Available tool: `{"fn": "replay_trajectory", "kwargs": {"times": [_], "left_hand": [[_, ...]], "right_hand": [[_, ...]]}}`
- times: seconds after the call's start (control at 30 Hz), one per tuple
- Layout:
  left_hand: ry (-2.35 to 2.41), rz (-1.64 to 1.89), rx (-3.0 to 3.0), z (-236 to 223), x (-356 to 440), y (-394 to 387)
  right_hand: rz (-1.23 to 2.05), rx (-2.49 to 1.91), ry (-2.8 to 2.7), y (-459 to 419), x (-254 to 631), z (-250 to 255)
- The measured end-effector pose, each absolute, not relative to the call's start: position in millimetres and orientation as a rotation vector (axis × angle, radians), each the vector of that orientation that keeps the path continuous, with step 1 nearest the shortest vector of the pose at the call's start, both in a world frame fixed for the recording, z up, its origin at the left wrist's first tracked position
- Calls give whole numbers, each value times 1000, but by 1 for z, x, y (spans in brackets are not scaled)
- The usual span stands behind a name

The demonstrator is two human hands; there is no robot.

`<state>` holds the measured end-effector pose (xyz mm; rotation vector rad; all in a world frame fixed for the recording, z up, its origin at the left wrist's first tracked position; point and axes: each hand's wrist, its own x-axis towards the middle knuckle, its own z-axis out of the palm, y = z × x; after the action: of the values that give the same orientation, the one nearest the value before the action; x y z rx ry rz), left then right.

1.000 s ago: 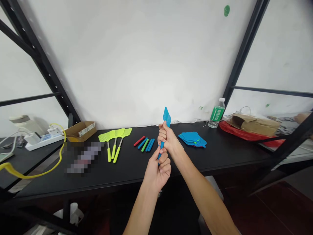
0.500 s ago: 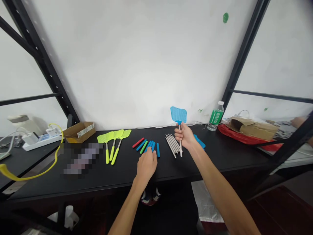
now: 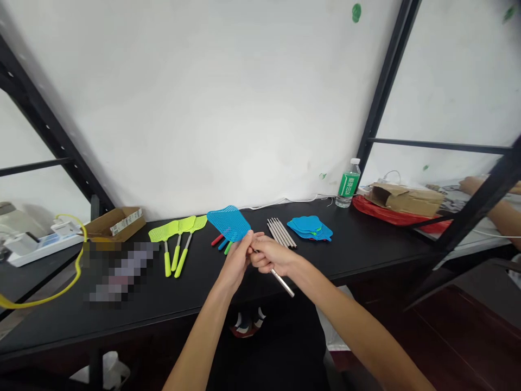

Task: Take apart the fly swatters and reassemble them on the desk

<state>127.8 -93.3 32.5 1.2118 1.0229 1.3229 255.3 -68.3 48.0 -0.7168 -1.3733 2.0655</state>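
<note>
A blue fly swatter head [image 3: 229, 222] on a metal rod [image 3: 284, 284] is held in front of me, tilted to the left. My left hand [image 3: 239, 255] is closed at the neck, just under the mesh head. Against it, my right hand [image 3: 271, 253] grips the rod, whose bare end sticks out below toward me. Behind the swatter head lie a red handle [image 3: 217, 239] and a green handle [image 3: 228, 247], with blue ones partly hidden. Several metal rods [image 3: 280, 232] lie side by side to the right. Farther right is a stack of loose swatter heads [image 3: 307, 225], mostly blue.
Three yellow-green fly swatters [image 3: 182, 255] lie on the black table [image 3: 171, 301] at left, by an open cardboard box [image 3: 118, 225]. A water bottle [image 3: 348, 184] stands back right. Beyond the shelf post, another person's arm [image 3: 499, 212] shows near a torn carton [image 3: 407, 199].
My right hand has brought the blue swatter left and down, tipping it over. My left hand has left the loose handles and met the right hand at the swatter's neck.
</note>
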Motion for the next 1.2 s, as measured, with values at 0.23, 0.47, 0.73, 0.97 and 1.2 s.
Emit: {"fn": "replay_trajectory", "kwargs": {"times": [0.23, 0.47, 0.73, 0.97, 1.2], "left_hand": [[1075, 1601, 1011, 25, 131, -84], [1214, 2013, 736, 68, 74, -69], [1160, 1543, 1185, 41, 75, -99], [1050, 1458, 1281, 13, 112, -100], [1019, 1366, 1340, 1, 122, -96]], "right_hand": [[1792, -691, -1484, -82, 227, 39], [1555, -789, -1628, -75, 233, 28], [1038, -1216, -1520, -12, 250, 26], [127, -1706, -2034, -13, 235, 16], [485, -1471, -1848, -16, 238, 24]]}}
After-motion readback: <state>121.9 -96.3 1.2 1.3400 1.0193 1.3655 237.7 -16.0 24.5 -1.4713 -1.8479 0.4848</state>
